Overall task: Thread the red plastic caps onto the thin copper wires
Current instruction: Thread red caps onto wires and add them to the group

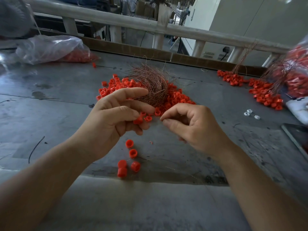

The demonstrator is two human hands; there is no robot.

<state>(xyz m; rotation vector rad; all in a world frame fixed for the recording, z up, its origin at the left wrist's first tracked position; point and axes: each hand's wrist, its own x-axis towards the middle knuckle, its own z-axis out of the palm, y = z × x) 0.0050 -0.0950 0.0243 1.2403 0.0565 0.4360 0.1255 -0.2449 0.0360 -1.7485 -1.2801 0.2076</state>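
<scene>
Step in hand, by my reading: feeding caps onto a wire, mid-cycle; left hand (pixel 115 114) raised just above the worktop (pixel 58 100), its fingers curled round a few red caps (pixel 139 120) held at the fingertips; right hand (pixel 195 125) close beside it, thumb and forefinger tips pinched together and aimed at those caps, as if on a single strand; the strand itself is too fine to make out, so cannot confirm what the pinch holds. Stock: main cap pile (pixel 176 99) just beyond the hands, with the copper wire tangle (pixel 150 84) resting on it; a few loose caps (pixel 132 153) lie nearer the body; what appear to be finished strings of caps (pixel 266 95) lie well apart to the right. Next move, judged: line up the pinched tip with a cap's hole and push through; calls for steady fine alignment, the left hand presenting one cap at a time, bore towards the right fingertips.
</scene>
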